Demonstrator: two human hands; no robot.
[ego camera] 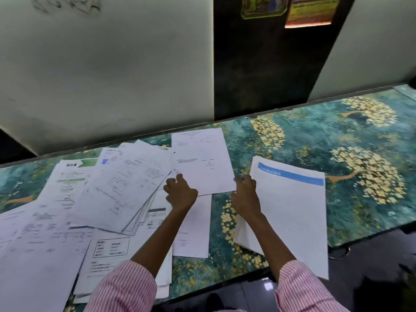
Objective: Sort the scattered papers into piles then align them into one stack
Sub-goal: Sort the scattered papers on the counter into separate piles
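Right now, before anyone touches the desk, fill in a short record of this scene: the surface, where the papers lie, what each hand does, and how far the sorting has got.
surface: table with a green and gold floral cover
left side: scattered papers, overlapping at angles
centre: single sheet, lying flat
right side: blue-banded pile
hands: left hand pinches the single sheet's near left corner; right hand curled at its near right corner, grip unclear
progress: not yet one stack
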